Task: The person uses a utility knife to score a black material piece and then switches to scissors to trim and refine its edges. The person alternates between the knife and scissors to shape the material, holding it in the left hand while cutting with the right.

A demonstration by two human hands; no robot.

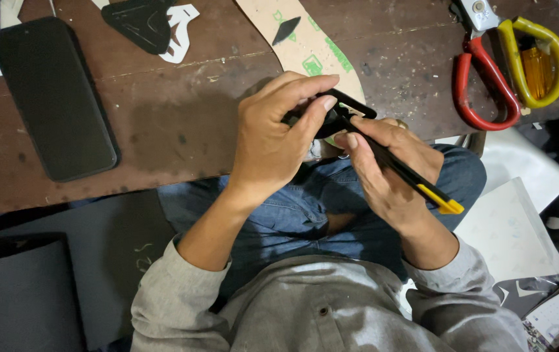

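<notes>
Two hands on a small black piece

Two things lie far apart on the brown wooden table (pixel 182 130): a black phone (pixel 55 98) and red-and-yellow scissors (pixel 511 62). At its near edge, the left hand (pixel 273 140) pinches a black cut piece (pixel 351 104). The right hand (pixel 390 173) grips a black-and-yellow utility knife (pixel 410 176), tip against that piece.

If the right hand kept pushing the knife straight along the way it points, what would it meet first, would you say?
The right hand aims the black-and-yellow knife up-left, so it would probably first meet the black piece pinched in the left hand; depth is unclear.
</notes>
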